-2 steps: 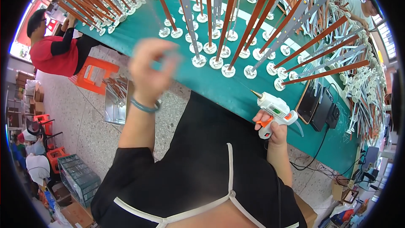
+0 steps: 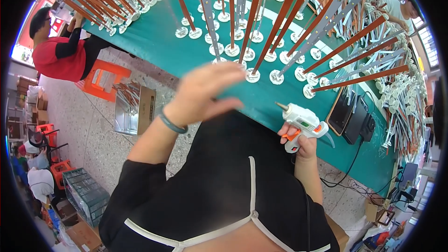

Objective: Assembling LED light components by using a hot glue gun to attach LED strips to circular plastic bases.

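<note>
My right hand (image 2: 305,149) is wrapped round the handle of a white glue gun (image 2: 303,117) with an orange trigger. The gun's nozzle points up and left over the green table (image 2: 252,105). My left hand (image 2: 198,91), slightly blurred, hovers at the table's near edge, thumb apart from its fingers and nothing seen in it. Just beyond its fingertips stand brown strips (image 2: 252,23) and grey strips (image 2: 205,11) upright on round white bases (image 2: 252,75). The hand partly covers the nearest bases.
A black power box (image 2: 355,123) with a cable lies right of the gun. Heaped strips with white discs (image 2: 396,98) fill the right side. A metal bin (image 2: 127,116) stands on the floor at left. One co-worker in red (image 2: 58,58) sits far left; another (image 2: 394,11) is far right.
My left hand has swung right and slightly down to the nearest bases, its curled fingers now stretched out. The glue gun has shifted only slightly in my right hand.
</note>
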Motion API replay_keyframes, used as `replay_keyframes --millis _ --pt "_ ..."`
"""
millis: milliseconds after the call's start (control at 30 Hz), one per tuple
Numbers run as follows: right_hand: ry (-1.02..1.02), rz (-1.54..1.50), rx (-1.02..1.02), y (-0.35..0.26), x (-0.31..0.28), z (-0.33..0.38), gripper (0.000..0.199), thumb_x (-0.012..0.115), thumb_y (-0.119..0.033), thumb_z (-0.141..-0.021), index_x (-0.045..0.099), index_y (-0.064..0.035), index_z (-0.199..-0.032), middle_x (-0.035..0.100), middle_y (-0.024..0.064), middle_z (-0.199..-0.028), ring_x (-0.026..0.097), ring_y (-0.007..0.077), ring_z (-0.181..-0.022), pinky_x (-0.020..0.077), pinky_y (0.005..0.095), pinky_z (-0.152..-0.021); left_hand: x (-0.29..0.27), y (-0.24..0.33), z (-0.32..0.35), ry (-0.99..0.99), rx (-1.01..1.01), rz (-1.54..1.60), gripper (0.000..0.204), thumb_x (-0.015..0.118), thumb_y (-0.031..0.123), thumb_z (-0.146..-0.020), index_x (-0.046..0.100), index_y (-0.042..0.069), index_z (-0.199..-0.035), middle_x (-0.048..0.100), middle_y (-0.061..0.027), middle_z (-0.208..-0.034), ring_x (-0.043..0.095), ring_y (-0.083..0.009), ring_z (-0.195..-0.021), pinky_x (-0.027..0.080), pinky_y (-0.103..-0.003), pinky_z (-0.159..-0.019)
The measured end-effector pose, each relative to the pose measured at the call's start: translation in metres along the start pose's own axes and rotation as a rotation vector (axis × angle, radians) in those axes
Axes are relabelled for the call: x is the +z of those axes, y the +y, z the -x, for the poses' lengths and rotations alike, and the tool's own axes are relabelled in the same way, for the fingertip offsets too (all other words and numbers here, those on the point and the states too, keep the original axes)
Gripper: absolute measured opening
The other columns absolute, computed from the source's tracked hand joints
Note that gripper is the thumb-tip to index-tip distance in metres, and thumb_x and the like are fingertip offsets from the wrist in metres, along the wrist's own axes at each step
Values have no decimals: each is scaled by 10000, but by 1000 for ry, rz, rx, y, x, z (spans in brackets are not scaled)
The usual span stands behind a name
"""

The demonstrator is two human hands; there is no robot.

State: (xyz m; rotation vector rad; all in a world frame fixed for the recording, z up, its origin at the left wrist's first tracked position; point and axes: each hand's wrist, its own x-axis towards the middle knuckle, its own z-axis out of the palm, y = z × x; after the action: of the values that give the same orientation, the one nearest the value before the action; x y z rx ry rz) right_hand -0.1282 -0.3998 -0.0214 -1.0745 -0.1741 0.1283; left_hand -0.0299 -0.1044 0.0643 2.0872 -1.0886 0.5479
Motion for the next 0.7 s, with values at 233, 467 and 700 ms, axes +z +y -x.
replay_keyframes --millis 233,467,700 --pt "-167 -38 55 -2 0 9 366 756 -302 -728 660 36 -830 660 238 -806 657 264 -624 547 310 -542 50 9 24 -517 -58 -201 739 765 290 -705 460 128 -1359 466 -101 -1375 507 -299 -1200 432 -414 -979" --pt "-123 -119 6 0 -3 9 382 745 -330 -756 640 31 -818 632 207 -759 631 255 -610 531 299 -524 1 -18 187 -87 -528 -215 193 605 -13 -813 653 70 -980 646 -130 -960 620 -319 -923 489 -403 -768" --pt "-120 -142 54 4 -11 11 285 685 -188 -739 634 42 -900 661 234 -870 661 238 -675 554 301 -591 -119 0 537 -793 -1151 -306 390 629 321 -826 621 68 -1123 575 -181 -1173 559 -340 -1099 438 -430 -924"
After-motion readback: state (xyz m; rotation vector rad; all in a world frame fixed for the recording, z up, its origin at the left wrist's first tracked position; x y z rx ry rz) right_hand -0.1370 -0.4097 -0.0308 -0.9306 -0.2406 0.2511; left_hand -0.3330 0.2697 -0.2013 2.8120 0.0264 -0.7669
